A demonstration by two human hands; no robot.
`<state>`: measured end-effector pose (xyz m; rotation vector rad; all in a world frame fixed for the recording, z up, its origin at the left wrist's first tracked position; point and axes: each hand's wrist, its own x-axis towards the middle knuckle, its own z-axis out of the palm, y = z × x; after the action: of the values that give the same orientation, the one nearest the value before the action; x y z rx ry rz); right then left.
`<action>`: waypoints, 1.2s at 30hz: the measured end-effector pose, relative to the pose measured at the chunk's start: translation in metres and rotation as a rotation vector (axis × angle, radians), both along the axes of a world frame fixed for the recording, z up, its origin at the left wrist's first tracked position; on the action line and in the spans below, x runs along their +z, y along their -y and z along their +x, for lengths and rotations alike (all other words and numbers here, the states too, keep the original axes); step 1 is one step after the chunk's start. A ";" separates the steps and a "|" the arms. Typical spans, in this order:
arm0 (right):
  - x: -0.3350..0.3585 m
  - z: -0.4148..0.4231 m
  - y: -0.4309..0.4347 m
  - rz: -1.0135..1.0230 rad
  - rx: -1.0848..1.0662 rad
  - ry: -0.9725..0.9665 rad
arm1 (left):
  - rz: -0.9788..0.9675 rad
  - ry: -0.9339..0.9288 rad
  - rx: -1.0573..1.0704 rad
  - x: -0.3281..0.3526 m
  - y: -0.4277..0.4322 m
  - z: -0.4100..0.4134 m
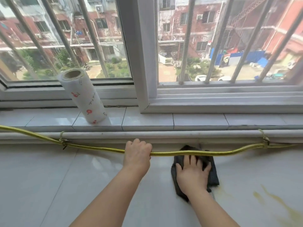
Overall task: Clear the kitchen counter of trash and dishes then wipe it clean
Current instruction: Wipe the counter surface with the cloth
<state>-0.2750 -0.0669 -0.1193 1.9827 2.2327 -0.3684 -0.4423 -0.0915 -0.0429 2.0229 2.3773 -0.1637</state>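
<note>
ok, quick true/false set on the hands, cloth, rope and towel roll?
1. The left hand grips the yellow rope. True.
2. The right hand holds a white sponge. False: it lies flat on a dark cloth.
3. The paper towel roll lies flat on its side. False: it stands tilted on the tiled sill.
4. Yellow smears mark the counter right of the cloth. True.

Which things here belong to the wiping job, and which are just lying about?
Part of the job:
- dark cloth, pressed flat under the right hand
- white counter
- yellowish smear on it
- yellow hose, gripped by the left hand

Lying about:
- paper towel roll, standing tilted on the tiled sill
</note>
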 end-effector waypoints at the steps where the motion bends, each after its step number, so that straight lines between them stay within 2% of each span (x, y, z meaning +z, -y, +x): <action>1: -0.004 -0.002 0.013 0.014 0.028 -0.006 | -0.003 -0.007 0.004 -0.002 0.000 0.002; 4: -0.007 -0.019 0.054 0.095 0.294 -0.112 | -0.031 -0.031 0.025 -0.009 0.001 0.007; 5: -0.004 -0.027 0.068 0.039 0.410 -0.156 | -0.050 -0.037 0.033 -0.012 0.001 0.008; 7: 0.002 -0.039 0.089 -0.058 0.606 -0.108 | -0.089 -0.039 0.052 -0.019 0.001 0.010; 9: 0.002 -0.044 0.098 -0.156 0.719 -0.059 | -0.131 -0.050 0.085 -0.026 0.002 0.013; 12: -0.008 -0.028 0.108 -0.095 0.747 -0.161 | -0.155 -0.029 0.126 -0.034 0.003 0.022; 14: -0.019 -0.016 0.120 -0.039 0.667 -0.243 | -0.149 0.038 0.149 -0.035 0.006 0.027; 18: -0.023 -0.012 0.139 0.211 0.568 -0.383 | -0.086 0.303 0.228 -0.034 0.021 0.031; 22: -0.006 -0.008 0.142 0.223 0.436 -0.442 | -0.019 0.486 0.240 -0.036 0.059 0.039; 24: 0.009 -0.005 0.136 0.185 0.234 -0.607 | -0.008 0.558 0.260 -0.039 0.075 0.040; 26: 0.023 0.009 0.136 0.126 -0.070 -0.837 | -0.017 0.592 0.231 -0.038 0.089 0.045; 31: 0.043 0.082 0.134 0.283 -0.576 -1.161 | 0.005 0.631 0.118 -0.030 0.107 0.063; 33: 0.050 0.118 0.131 0.369 -0.746 -1.250 | 0.003 0.633 0.083 -0.026 0.105 0.072; 36: 0.060 0.176 0.132 0.541 -0.922 -1.263 | 0.002 0.634 0.030 -0.021 0.097 0.096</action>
<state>-0.0987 -0.1984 -0.0589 3.7392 1.6007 -1.6189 -0.3460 -0.1884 -0.0639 1.6930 1.9918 0.4167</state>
